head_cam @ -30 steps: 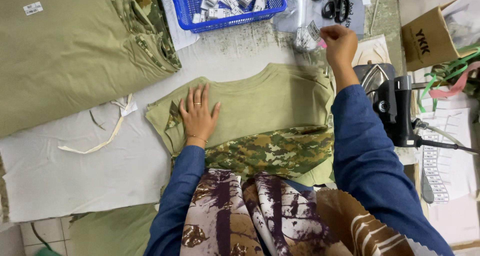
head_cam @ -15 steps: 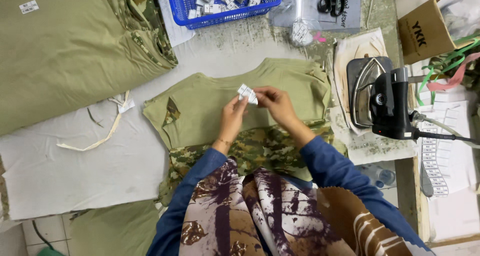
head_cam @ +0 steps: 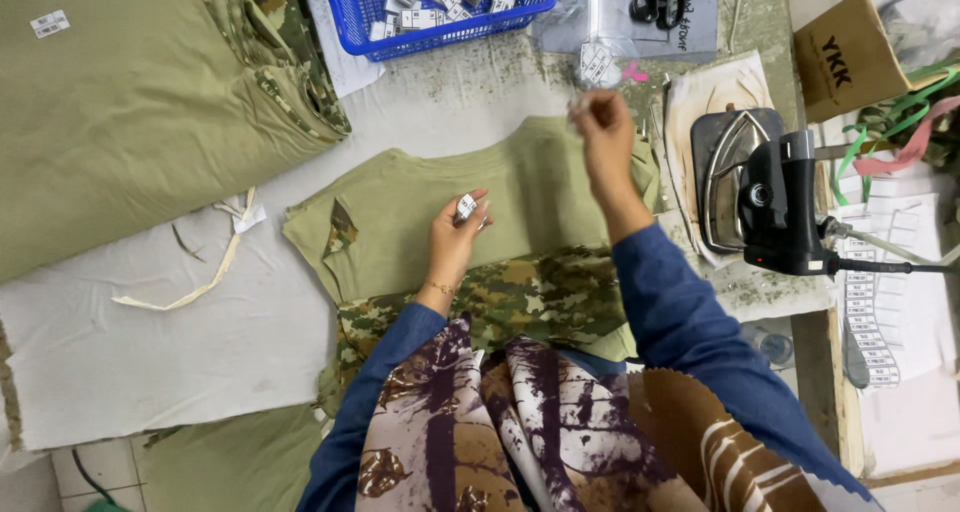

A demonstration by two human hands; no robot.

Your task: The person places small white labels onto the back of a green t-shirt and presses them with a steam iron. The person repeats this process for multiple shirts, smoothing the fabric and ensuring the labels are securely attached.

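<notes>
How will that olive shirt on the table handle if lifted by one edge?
Likely floppy: the shirt lies flat and limp, its edges following the table. Probably light for its size, being thin fabric. It would likely drag and bunch rather than slide whole, since its camouflage hem is pinned under the person's body.

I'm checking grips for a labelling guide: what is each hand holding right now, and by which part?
The left hand pinches a small white paper tag by its lower edge between the fingertips. The right hand is pinched shut near the olive shirt; what it holds cannot be told.
</notes>
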